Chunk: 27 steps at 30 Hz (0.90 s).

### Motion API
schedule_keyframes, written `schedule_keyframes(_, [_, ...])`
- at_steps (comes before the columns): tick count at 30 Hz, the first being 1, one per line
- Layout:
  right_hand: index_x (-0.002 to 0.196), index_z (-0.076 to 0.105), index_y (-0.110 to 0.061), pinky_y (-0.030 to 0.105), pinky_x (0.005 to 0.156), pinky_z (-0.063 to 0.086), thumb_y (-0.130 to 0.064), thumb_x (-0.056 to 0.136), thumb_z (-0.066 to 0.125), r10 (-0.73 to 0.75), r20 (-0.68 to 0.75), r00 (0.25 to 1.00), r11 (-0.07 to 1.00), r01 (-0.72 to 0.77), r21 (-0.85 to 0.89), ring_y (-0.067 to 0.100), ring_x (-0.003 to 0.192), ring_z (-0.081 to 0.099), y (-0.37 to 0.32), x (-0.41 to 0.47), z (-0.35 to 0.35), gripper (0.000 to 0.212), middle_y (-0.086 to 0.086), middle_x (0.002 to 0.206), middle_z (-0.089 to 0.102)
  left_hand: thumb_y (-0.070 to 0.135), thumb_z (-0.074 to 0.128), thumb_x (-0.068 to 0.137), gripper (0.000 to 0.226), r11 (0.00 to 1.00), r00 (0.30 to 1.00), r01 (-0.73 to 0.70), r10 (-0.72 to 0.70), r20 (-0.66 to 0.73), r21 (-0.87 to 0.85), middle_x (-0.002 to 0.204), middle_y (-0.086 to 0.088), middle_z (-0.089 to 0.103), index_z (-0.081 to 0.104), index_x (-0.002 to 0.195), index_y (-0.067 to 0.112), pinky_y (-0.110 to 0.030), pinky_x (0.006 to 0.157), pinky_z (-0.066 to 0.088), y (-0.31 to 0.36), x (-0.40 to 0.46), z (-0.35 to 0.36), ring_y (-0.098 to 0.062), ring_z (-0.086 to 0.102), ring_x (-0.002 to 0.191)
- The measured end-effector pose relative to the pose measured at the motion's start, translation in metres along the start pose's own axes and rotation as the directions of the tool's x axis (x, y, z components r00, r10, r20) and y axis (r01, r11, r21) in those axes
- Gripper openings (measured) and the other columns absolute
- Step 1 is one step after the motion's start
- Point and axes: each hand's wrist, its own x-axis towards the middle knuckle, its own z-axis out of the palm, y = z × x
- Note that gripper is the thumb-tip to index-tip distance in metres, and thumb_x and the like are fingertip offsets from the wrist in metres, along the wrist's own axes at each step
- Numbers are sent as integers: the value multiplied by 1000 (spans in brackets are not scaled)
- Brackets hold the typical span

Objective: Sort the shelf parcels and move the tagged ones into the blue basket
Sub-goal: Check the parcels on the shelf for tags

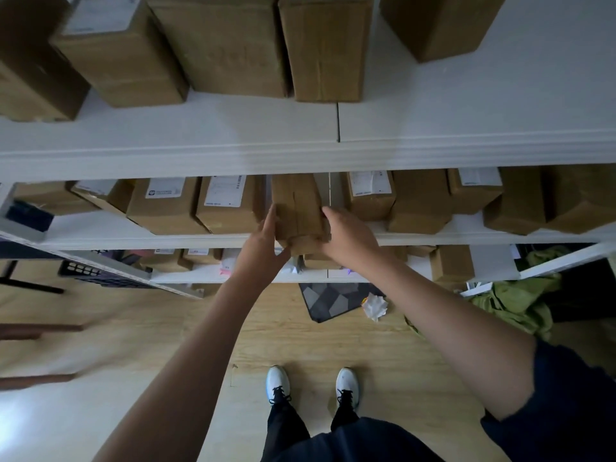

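A plain brown cardboard parcel (296,211) juts out over the front edge of the middle shelf (100,235), and no label shows on its visible faces. My left hand (263,245) presses against its left side with the fingers laid along the cardboard. My right hand (346,238) grips its right side and front corner. Other parcels stand on the same shelf, some with white labels, such as one to the left (226,201) and one to the right (370,191). A dark blue basket (28,215) shows partly at the far left.
Several large boxes stand on the top shelf (466,121). A lower shelf (206,275) holds smaller boxes. On the wooden floor lie a grey patterned mat (333,298), crumpled white paper (375,306) and green cloth (513,301). A black crate (86,271) sits at the left.
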Motion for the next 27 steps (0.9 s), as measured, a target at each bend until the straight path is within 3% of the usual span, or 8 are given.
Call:
schedule_keyframes(6, [151, 38, -16, 37, 94, 53, -39, 88, 71, -85, -88, 992, 996, 87, 17, 21, 126, 53, -19, 3, 9, 74, 2, 147, 48, 31, 69, 90, 97, 999, 999, 49, -50, 20, 13, 135, -16, 54, 1, 157, 10, -35, 96, 48, -20, -3, -9, -28, 57, 116])
schedule_keyframes(12, [139, 51, -16, 33, 84, 53, -44, 82, 77, 145, 1, 989, 988, -144, 63, 22, 110, 61, 10, -4, 25, 69, 1, 126, 59, 37, 63, 93, 97, 996, 998, 41, -44, 39, 77, 129, -16, 59, -6, 157, 15, -39, 89, 53, -27, 3, -4, -30, 61, 109])
schedule_keyframes(14, [132, 57, -16, 33, 83, 53, -40, 82, 77, 201, 74, 977, 971, -208, 116, 20, 104, 62, 17, -1, 28, 60, 0, 123, 62, 38, 62, 94, 92, 994, 996, 66, -71, 50, 86, 132, -14, 57, -2, 157, 14, -40, 91, 52, -26, 3, 1, -30, 60, 113])
schedule_keyframes(16, [121, 61, -18, 29, 72, 50, -33, 82, 78, 221, 118, 968, 960, -237, 146, 16, 92, 62, 21, 4, 31, 45, -2, 113, 65, 38, 61, 94, 82, 995, 993, 62, -70, 98, 83, 138, -10, 53, 13, 156, 14, -41, 96, 50, -26, 3, 6, -28, 56, 122])
schedule_keyframes(19, [111, 59, -19, 28, 62, 43, -28, 83, 75, 212, 111, 971, 967, -225, 119, 15, 83, 60, 23, 6, 32, 34, -2, 101, 63, 34, 66, 91, 74, 1000, 980, 10, -15, 199, 30, 146, -7, 46, 28, 152, 17, -44, 104, 46, -28, 3, 13, -27, 49, 128])
schedule_keyframes(23, [111, 57, -18, 29, 66, 46, -31, 83, 74, 224, 59, 973, 970, -228, 82, 16, 86, 59, 31, 0, 37, 35, -3, 99, 60, 33, 69, 89, 69, 999, 983, 1, -9, 183, 43, 143, -9, 48, 37, 147, 15, -44, 105, 46, -27, 6, 11, -29, 50, 128])
schedule_keyframes(27, [100, 57, -19, 33, 72, 48, -29, 81, 71, 262, 173, 949, 954, -282, 103, 24, 95, 63, 44, -9, 47, 26, 2, 101, 63, 33, 73, 87, 85, 992, 989, 22, -40, 144, 127, 151, -11, 40, 23, 153, 13, -42, 108, 42, -24, 6, -2, -30, 44, 135])
